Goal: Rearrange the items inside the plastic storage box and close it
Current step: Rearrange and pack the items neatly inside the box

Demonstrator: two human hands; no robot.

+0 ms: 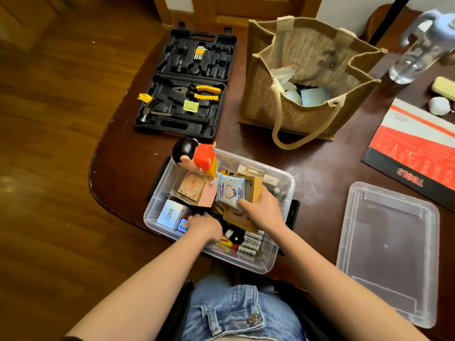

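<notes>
1. The plastic storage box [280, 183], lidless, is seen at the table's near edge.
2. A wipes packet [227, 193] and cardboard are gripped over the box by the right hand [261, 210].
3. The left hand [204, 226] is reached down into the box, fingers curled among its contents; its hold cannot be told.

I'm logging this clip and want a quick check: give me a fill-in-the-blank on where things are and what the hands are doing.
1. The right hand grips a pack of wet ____ over the plastic storage box.
2. The clear lid lies on the table to the ____ of the box.
3. The tool case beyond the box lies ____.
4. The left hand reaches ____ the box.

Missing words: wipes; right; open; into
</notes>
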